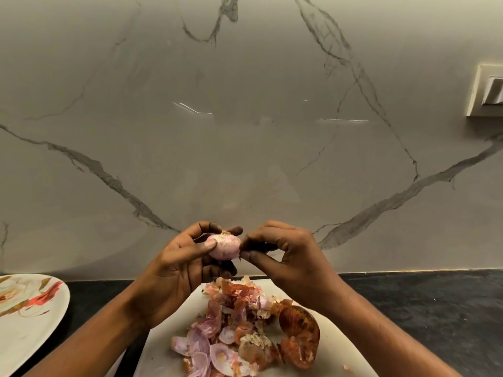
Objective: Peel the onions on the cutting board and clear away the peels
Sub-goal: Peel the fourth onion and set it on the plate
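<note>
Step in hand: peeling, mid-frame, above the far edge of the cutting board (pixel 340 352). The left hand (pixel 174 270) cradles a small pink onion (pixel 224 246), fingers curled behind and under it, thumb pressed on its front. The right hand (pixel 288 257) has thumb & forefinger pinched tight at the onion's right end, other fingers curled in; prob on a shred of skin or the root tip, too small to tell which. The onion looks nearly bare, pale pink w/ a dry tuft at the top.

Lower centre of the frame: a heap of peels (pixel 234 330) on the white board, pink inner layers at the front, papery scraps behind, one big brown outer skin (pixel 299 336) on the right side of the heap. No other whole onion shows on the board. A patterned plate (pixel 30 322) sits at lower left on the dark bench (pixel 422 308), apart from the board.

Next move, as I judge it: pull the pinched bit away from the onion w/ the left hand holding firm, drop it on the heap, set the onion down (the plate seems a likely spot). Then gather the peels; they're light & flaky, so scoop w/ both hands, don't sweep fast
</note>
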Tool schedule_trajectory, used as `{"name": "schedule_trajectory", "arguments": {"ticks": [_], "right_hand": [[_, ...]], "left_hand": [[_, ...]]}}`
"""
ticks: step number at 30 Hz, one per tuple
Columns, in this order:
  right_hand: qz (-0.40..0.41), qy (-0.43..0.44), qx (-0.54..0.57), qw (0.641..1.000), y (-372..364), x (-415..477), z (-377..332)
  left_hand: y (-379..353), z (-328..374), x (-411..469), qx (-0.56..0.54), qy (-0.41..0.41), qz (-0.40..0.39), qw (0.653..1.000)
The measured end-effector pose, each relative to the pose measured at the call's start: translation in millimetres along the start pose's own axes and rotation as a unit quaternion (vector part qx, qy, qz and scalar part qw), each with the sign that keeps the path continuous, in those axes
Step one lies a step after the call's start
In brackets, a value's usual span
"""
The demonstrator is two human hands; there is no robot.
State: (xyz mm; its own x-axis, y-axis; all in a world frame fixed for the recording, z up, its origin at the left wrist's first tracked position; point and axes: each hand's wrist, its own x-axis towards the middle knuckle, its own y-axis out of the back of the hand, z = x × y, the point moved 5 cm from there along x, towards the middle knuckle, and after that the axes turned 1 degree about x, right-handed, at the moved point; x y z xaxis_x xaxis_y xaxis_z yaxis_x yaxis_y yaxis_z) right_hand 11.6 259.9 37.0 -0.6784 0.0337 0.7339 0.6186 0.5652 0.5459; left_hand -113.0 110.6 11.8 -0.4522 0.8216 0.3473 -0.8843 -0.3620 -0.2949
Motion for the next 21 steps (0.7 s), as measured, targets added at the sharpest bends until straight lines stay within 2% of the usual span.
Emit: {"name": "schedule_trajectory", "arguments": {"ticks": [9,14,18,21], "right_hand": [[0.026,-0.072,0.020,0.997,5.0,-2.9,10.1],[0.020,-0.093,0.035,0.995,3.1,-2.2,10.8],[0.044,-0.068,0.043,0.996,4.5,-2.9,3.6],[0.034,-0.027,0.042,0.998,2.6,-2.4,-3.8]], "left_hand": [[-4.6,2.9,-2.6,-0.024,0.011,-0.027,0.999],[-1.8,1.8,-2.3,-0.034,0.005,-0.013,0.999],[-0.9,-1.0,-2.1,-0.046,0.018,-0.007,0.999],[-3.2,-1.9,-2.3,-0.051,0.031,-0.003,0.998]]}}
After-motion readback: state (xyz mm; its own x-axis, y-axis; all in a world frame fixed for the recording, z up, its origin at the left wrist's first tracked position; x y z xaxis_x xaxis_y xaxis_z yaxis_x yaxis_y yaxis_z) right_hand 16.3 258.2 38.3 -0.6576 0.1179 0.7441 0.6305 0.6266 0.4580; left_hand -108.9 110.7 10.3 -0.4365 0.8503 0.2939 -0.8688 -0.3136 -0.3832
